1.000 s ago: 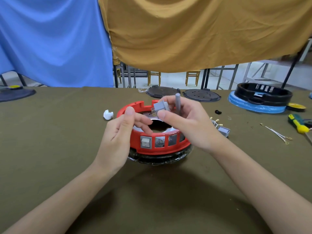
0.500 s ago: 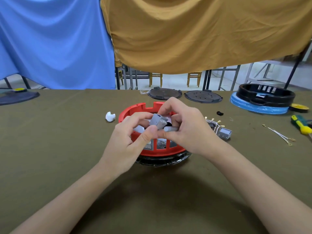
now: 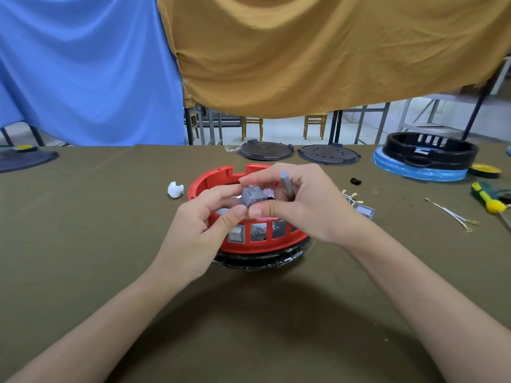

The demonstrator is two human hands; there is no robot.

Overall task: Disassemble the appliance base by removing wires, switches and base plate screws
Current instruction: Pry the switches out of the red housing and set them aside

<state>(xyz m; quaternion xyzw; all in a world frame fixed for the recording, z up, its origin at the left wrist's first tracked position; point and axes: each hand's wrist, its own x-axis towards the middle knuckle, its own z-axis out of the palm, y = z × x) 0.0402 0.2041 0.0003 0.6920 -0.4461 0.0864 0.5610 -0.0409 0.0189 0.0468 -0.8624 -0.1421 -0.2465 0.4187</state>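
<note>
Over a red ring-shaped appliance base (image 3: pixel 257 241) that sat on the olive-covered counter (image 3: pixel 83 230), the left hand (image 3: pixel 204 225) and the right hand (image 3: pixel 301 205) together pinched a small grey switch (image 3: pixel 252 197) held just above the rim, and the right hand also gripped a grey tool handle (image 3: pixel 287 186) between its fingers. The step looked like freeing a switch from its wires; next the switch likely needed setting aside near the loose switch (image 3: pixel 365 211) and wires (image 3: pixel 453 217) to the right, while another switch (image 3: pixel 235 234) remained in the base's front window
</note>
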